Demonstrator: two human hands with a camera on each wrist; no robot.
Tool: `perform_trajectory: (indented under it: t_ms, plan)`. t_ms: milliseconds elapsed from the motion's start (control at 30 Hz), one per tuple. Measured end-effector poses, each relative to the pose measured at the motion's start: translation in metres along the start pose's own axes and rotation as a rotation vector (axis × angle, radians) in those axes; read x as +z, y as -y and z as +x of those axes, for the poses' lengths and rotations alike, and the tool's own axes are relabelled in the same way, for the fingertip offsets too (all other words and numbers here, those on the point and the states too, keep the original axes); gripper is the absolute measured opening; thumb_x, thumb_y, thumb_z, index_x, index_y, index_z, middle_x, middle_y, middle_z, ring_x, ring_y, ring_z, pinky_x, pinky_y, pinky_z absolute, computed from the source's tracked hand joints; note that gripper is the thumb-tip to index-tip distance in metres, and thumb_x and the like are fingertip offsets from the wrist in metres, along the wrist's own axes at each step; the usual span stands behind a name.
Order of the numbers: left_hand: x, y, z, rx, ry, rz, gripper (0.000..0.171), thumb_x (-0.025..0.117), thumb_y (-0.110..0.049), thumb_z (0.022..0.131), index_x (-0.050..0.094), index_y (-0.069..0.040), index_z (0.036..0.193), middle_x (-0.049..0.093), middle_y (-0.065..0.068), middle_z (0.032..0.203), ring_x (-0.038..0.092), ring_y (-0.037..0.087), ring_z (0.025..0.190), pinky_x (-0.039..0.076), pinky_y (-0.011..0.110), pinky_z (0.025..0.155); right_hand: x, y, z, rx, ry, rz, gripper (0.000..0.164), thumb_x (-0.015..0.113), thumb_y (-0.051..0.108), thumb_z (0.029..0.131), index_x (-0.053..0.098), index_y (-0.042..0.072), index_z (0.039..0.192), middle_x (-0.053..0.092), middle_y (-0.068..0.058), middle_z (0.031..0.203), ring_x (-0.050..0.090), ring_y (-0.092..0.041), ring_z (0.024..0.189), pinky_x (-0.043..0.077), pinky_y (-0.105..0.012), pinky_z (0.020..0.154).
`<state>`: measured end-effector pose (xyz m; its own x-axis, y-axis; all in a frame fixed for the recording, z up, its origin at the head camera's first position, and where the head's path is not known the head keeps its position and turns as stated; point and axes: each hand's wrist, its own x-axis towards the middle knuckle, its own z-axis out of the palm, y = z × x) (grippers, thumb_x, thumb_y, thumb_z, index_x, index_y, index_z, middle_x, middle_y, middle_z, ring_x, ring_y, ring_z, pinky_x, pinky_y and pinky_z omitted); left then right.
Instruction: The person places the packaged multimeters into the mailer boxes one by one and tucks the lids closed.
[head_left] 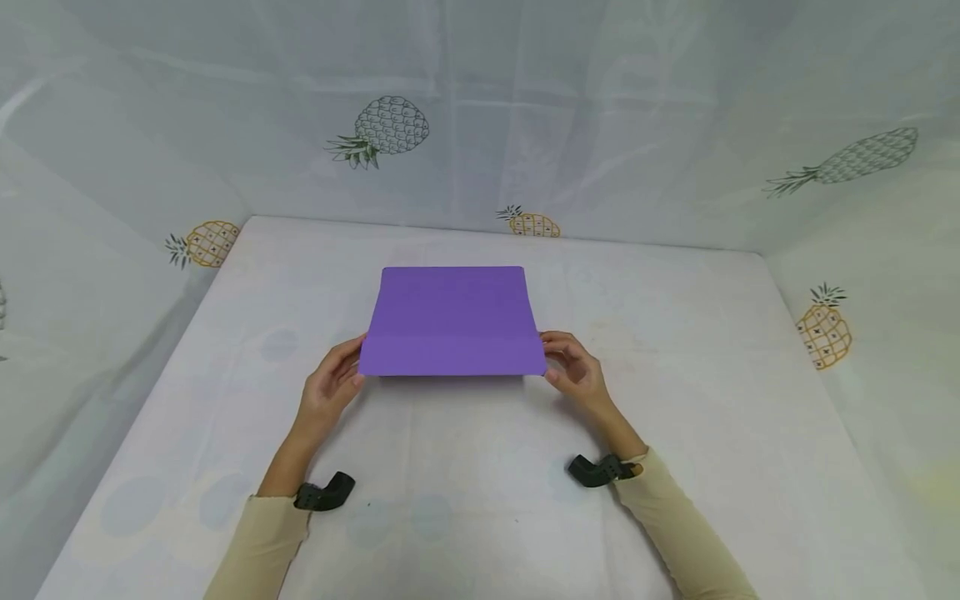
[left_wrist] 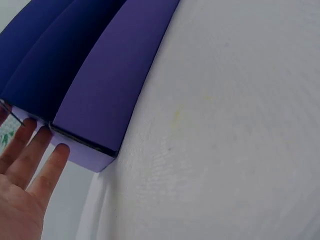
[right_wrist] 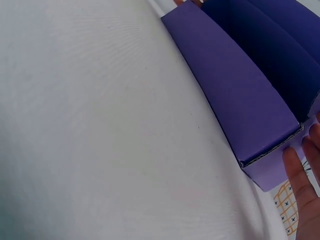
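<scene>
A purple cardboard box (head_left: 453,312) lies on the white-covered table, and its lid fills the head view's outline of it. In the wrist views the lid (left_wrist: 25,40) stands raised along the front, showing the dark interior (left_wrist: 62,65) behind the front wall (left_wrist: 107,80). My left hand (head_left: 327,387) is at the box's left side, nearly straight fingers touching the end wall. On the opposite end, my right hand (head_left: 581,375) has its fingers along the wall (right_wrist: 265,177), thumb near the lid's front corner. The lid hides the inside from above.
White cloth with pale spots covers the table (head_left: 465,483). Grey-white curtains (head_left: 600,150) printed with pineapples hang behind and at both sides. A black strap device sits on the left wrist (head_left: 325,492) and another on the right wrist (head_left: 600,471).
</scene>
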<state>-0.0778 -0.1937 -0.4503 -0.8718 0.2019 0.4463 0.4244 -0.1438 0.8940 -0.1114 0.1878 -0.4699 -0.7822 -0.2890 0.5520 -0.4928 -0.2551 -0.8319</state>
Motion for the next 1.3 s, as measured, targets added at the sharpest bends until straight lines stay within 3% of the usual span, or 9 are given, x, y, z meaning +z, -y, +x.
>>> perform_trajectory:
  t_ms: [233, 400, 700, 1033, 1300]
  plan:
    - [-0.002, 0.003, -0.001, 0.016, -0.006, 0.028, 0.044, 0.050, 0.009, 0.095, 0.040, 0.018, 0.137, 0.051, 0.004, 0.137, 0.051, 0.012, 0.127, 0.043, 0.020, 0.105, -0.001, -0.002, -0.001, 0.004, 0.015, 0.000, 0.041, 0.067, 0.010, 0.092, 0.050, -0.025, 0.106, 0.052, -0.008, 0.130, 0.046, -0.020, 0.127, 0.043, -0.027, 0.106]
    - [-0.001, 0.003, 0.000, 0.021, -0.051, 0.073, 0.048, 0.051, 0.021, 0.087, 0.050, 0.013, 0.134, 0.049, 0.010, 0.132, 0.053, 0.014, 0.123, 0.046, 0.021, 0.102, -0.003, -0.002, -0.003, 0.027, 0.029, -0.029, 0.042, 0.066, 0.010, 0.092, 0.049, -0.025, 0.106, 0.049, -0.014, 0.131, 0.044, -0.022, 0.131, 0.042, -0.028, 0.107]
    - [-0.001, 0.002, 0.000, 0.032, -0.057, 0.106, 0.046, 0.057, 0.023, 0.082, 0.051, 0.019, 0.128, 0.058, 0.004, 0.115, 0.057, 0.013, 0.114, 0.045, 0.025, 0.104, -0.005, 0.000, -0.003, 0.065, 0.053, -0.077, 0.038, 0.068, 0.007, 0.089, 0.051, -0.022, 0.106, 0.041, -0.033, 0.129, 0.042, -0.024, 0.134, 0.041, -0.031, 0.110]
    - [-0.007, 0.006, -0.004, -0.023, -0.025, 0.094, 0.044, 0.056, 0.023, 0.081, 0.056, 0.010, 0.123, 0.060, 0.004, 0.126, 0.055, 0.013, 0.121, 0.041, 0.022, 0.107, -0.007, 0.002, -0.003, 0.071, 0.086, -0.091, 0.031, 0.067, 0.001, 0.087, 0.052, -0.019, 0.105, 0.040, -0.036, 0.128, 0.041, -0.025, 0.136, 0.039, -0.031, 0.111]
    - [-0.011, 0.006, -0.005, -0.088, -0.001, 0.144, 0.039, 0.059, 0.022, 0.081, 0.051, 0.019, 0.119, 0.059, -0.004, 0.128, 0.054, 0.008, 0.123, 0.038, 0.019, 0.109, -0.009, 0.002, -0.004, 0.085, 0.113, -0.102, 0.032, 0.069, 0.004, 0.088, 0.053, -0.018, 0.104, 0.038, -0.039, 0.129, 0.040, -0.024, 0.137, 0.039, -0.030, 0.110]
